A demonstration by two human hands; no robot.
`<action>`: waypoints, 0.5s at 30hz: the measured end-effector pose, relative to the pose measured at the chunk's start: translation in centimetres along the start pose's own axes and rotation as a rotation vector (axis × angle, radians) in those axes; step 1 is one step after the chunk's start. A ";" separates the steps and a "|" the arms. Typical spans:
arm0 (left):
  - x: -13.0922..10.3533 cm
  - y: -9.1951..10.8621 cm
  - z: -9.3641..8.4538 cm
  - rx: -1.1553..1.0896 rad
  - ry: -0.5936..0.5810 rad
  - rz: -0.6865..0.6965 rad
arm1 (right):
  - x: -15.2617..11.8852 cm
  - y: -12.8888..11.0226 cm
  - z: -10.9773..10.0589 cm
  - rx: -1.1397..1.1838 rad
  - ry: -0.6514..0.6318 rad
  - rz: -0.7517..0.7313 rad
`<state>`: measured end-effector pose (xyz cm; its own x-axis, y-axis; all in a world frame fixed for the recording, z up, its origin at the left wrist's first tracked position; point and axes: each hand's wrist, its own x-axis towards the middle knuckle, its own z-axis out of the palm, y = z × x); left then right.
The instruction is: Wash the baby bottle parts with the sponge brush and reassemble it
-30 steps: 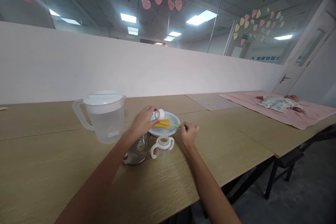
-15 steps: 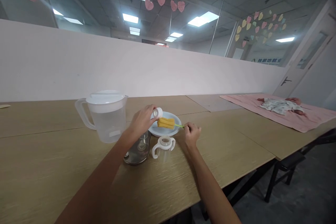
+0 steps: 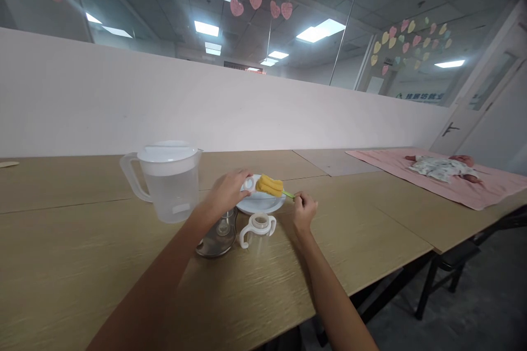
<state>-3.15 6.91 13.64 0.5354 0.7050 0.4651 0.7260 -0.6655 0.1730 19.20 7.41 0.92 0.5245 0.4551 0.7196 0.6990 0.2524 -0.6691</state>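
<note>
My left hand [image 3: 229,191] pinches a small white bottle cap [image 3: 249,184], its hollow side facing right. In my right hand [image 3: 304,209] is the thin green handle of a bottle brush with a yellow sponge head [image 3: 270,185]. The sponge is raised just right of the cap, close to it or touching; I cannot tell which. Both are over a pale blue-white basin [image 3: 263,207]. In front of the basin stands a clear baby bottle [image 3: 259,224] without its top, fitted with white side handles.
A lidded translucent pitcher [image 3: 173,189] stands at the left. A dark tray [image 3: 214,241] holding clear items lies partly behind my left forearm. On a pink cloth [image 3: 387,167] at the right lies a baby doll or infant figure [image 3: 434,167]. The table's front edge runs diagonally at right.
The sponge brush has risen and shifted slightly right, and its head is more tilted. The cap has turned and dropped a little in my left hand.
</note>
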 end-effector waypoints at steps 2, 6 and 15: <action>0.0 0.2 -0.1 -0.017 -0.019 0.000 | 0.1 0.0 0.0 -0.009 -0.004 0.024; -0.1 0.7 -0.1 -0.106 -0.067 0.052 | 0.2 -0.1 0.0 -0.032 -0.004 0.059; -0.1 1.9 -0.3 -0.259 -0.032 0.081 | 0.3 -0.3 0.1 -0.131 -0.051 -0.002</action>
<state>-1.95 5.54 14.17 0.6036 0.6518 0.4592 0.5480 -0.7575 0.3548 19.08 7.60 1.28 0.5000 0.4985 0.7082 0.7590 0.1415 -0.6355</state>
